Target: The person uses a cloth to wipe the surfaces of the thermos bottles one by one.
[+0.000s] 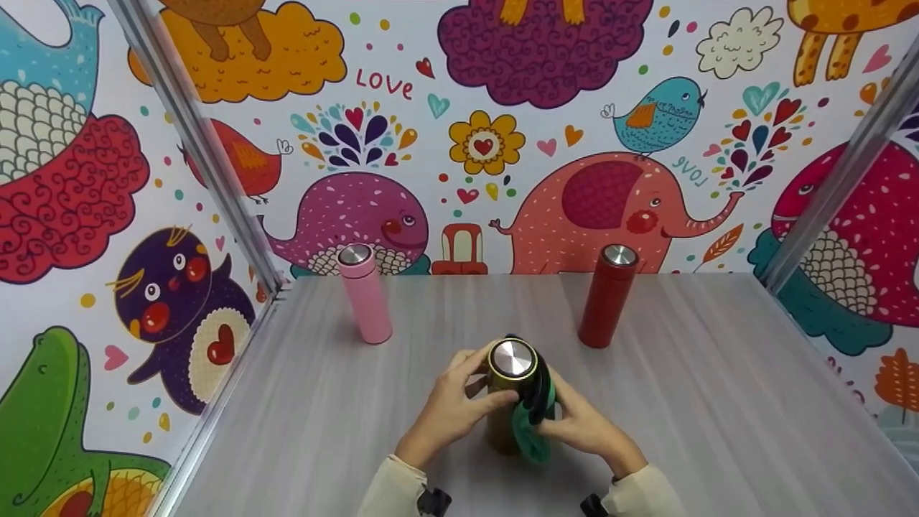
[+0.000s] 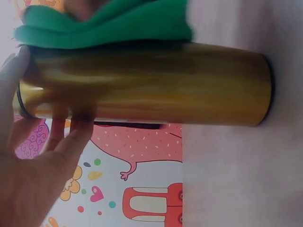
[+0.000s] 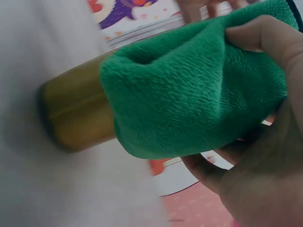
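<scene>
A gold thermos flask [image 2: 165, 85] with a shiny steel lid [image 1: 513, 357] stands upright on the table near the front. My left hand [image 1: 449, 402] grips it close under the lid, thumb in front and fingers around the far side. On the flask's right side, my right hand [image 1: 585, 424] holds a plush green cloth [image 3: 175, 99] with black parts against the wall. The right thumb [image 3: 255, 33] lies on the outside of the cloth, and the cloth hides much of the flask's upper part in the right wrist view.
A pink thermos flask [image 1: 366, 298] stands at the back left of the grey table [image 1: 301, 402], and a red one [image 1: 608, 298] at the back right. Panels with cartoon animals rise behind and at the sides, joined by metal posts [image 1: 204, 143].
</scene>
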`<state>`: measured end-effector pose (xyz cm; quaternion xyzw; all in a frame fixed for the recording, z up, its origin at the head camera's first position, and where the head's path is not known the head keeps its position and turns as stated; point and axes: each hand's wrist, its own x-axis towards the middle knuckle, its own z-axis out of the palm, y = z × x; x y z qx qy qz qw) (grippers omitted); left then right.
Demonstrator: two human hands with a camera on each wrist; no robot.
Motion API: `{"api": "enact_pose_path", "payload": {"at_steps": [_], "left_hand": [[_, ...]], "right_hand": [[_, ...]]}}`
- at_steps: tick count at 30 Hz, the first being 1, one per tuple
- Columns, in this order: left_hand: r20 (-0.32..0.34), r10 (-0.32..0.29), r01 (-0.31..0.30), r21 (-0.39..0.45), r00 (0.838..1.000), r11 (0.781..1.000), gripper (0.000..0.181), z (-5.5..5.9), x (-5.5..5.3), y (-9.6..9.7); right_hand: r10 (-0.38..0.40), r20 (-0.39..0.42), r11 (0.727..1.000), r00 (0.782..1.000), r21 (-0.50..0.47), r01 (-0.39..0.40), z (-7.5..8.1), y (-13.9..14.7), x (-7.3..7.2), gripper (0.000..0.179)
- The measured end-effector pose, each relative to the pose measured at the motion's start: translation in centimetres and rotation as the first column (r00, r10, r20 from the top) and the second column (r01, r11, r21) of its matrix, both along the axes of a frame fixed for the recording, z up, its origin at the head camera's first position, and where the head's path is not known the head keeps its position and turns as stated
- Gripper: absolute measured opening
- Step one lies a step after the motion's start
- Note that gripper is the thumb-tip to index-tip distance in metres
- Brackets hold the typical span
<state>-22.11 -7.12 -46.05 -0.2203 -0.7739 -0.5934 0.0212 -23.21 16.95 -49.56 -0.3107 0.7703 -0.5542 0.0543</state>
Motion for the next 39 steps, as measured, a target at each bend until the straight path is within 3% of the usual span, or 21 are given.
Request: {"api": "enact_pose_path", "payload": {"at_steps": [8, 14, 22, 28, 33, 39], "left_hand": [[-0.004, 0.000, 0.000, -0.018, 1.000, 1.000, 0.072, -0.2, -0.1, -0.2], [0.012, 0.007, -0.007, 0.025, 1.000, 1.000, 0.066, -0.6, -0.1, -0.3], [0.020, -0.042, 0.040, 0.082, 0.999, 0.996, 0.057, -0.6, 0.1, -0.7], [-0.023, -0.060, 0.061, 0.024, 0.998, 0.998, 0.055, -0.4, -0.3, -0.8], [-0.068, -0.067, 0.067, -0.009, 0.995, 0.998, 0.055, -0.5, -0.5, -0.8], [-0.108, -0.068, 0.071, 0.022, 0.992, 0.997, 0.054, -1.0, -0.4, -0.7]], "right_hand": [[0.039, 0.157, 0.999, 0.987, 0.016, -0.042, -3.2, 0.0, -0.2, 0.094], [-0.038, 0.213, 0.998, 0.976, -0.043, 0.048, -2.7, 0.0, 0.3, 0.083], [-0.027, 0.024, 0.976, 0.999, -0.217, 0.032, 1.8, -0.3, 0.3, 0.075], [-0.019, -0.098, 0.959, 0.995, -0.284, -0.010, 4.6, 0.0, 0.3, 0.072], [-0.026, -0.153, 0.954, 0.988, -0.299, -0.021, 5.0, -0.1, 0.2, 0.069], [-0.021, -0.133, 0.973, 0.991, -0.231, -0.011, 3.6, -0.2, 0.0, 0.070]]}}
